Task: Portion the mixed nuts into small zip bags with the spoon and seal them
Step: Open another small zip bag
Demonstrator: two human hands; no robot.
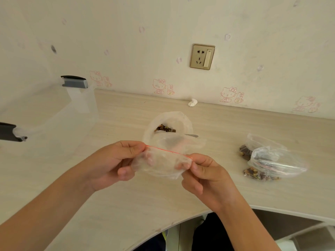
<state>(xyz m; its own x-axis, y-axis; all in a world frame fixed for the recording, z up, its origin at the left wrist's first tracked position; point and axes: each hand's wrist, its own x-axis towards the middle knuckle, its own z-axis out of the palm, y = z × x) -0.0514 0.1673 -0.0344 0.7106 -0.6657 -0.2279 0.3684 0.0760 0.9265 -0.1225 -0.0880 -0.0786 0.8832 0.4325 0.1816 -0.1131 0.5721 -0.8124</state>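
Note:
A small clear zip bag (163,164) with a red zip line is stretched between my two hands above the desk. My left hand (116,160) pinches its left top corner, and my right hand (204,173) pinches the right end of the zip. The bag looks empty. Just behind it stands a big open plastic bag of mixed nuts (167,126), with the metal spoon (191,135) resting inside, its handle poking out to the right. Filled small zip bags of nuts (268,160) lie piled at the right.
The pale wooden desk (126,196) has a curved front edge near my body. A crumpled white tissue (192,102) lies at the wall. A clear stand with grey clips (74,82) rises at the left. A wall socket (202,56) is above.

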